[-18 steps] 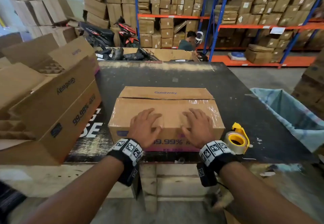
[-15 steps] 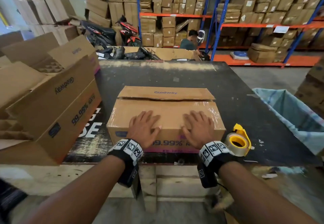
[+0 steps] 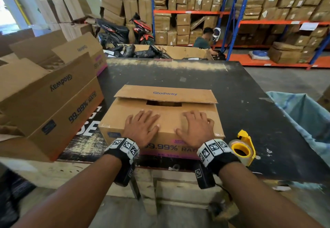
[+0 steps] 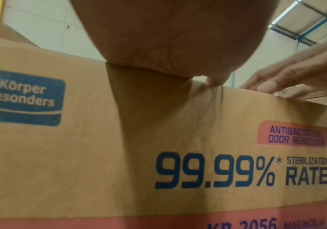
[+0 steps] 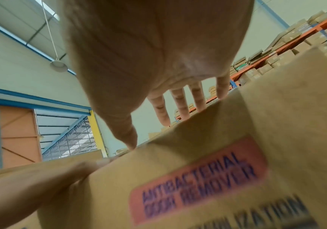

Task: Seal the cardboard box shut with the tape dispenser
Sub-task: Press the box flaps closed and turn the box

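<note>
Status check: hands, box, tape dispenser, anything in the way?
Left hand and right hand flat on box. Far flap not closed. Tape dispenser untouched, right of box. Nothing blocking.

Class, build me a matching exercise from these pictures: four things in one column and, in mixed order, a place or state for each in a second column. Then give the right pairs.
Things:
1. left hand
2. tape dispenser
3. far flap
4. open carton

Places or states:
A. on the table, right of the cardboard box
B. printed "Glodway", gap under its edge
C. flat on the box top, beside the right hand
D. left of the box, upside-down print

Pairs: 1-C, 2-A, 3-B, 4-D
</note>
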The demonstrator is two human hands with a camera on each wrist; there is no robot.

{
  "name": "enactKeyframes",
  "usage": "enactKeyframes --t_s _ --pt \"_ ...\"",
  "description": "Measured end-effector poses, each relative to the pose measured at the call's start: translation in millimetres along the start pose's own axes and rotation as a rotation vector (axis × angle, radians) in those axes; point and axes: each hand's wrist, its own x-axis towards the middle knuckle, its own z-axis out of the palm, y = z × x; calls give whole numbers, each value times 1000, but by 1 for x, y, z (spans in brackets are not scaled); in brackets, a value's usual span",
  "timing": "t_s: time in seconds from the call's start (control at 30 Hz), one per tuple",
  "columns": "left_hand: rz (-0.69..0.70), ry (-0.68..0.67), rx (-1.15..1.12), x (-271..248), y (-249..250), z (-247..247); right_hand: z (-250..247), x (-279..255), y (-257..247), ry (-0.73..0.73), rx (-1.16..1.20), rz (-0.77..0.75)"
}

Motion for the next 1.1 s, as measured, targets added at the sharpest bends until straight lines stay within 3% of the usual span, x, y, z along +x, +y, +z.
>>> enactKeyframes --t_s 0.1,0.33,0.43,0.53,0.67,0.87,0.97,1.03,1.1 --pt "4 -1 -5 1 1 0 -12 28 11 17 -5 6" --pt "-28 8 -84 9 7 -10 12 51 38 -197 -29 76" --pt "28 -6 -130 34 30 -20 18 50 40 -196 -64 76" --pt "118 -130 -144 63 54 -20 20 52 38 -191 -91 85" --pt "139 -257 -73 82 65 -7 19 51 39 -179 -111 72" --pt "173 -252 -82 83 55 3 15 50 38 -151 16 89" --pt "193 -238 -75 83 52 7 -3 42 58 110 413 151" --pt "195 -238 -66 83 51 8 -11 30 88 376 487 293" --pt "198 -227 -57 83 51 10 -11 14 126 536 451 512"
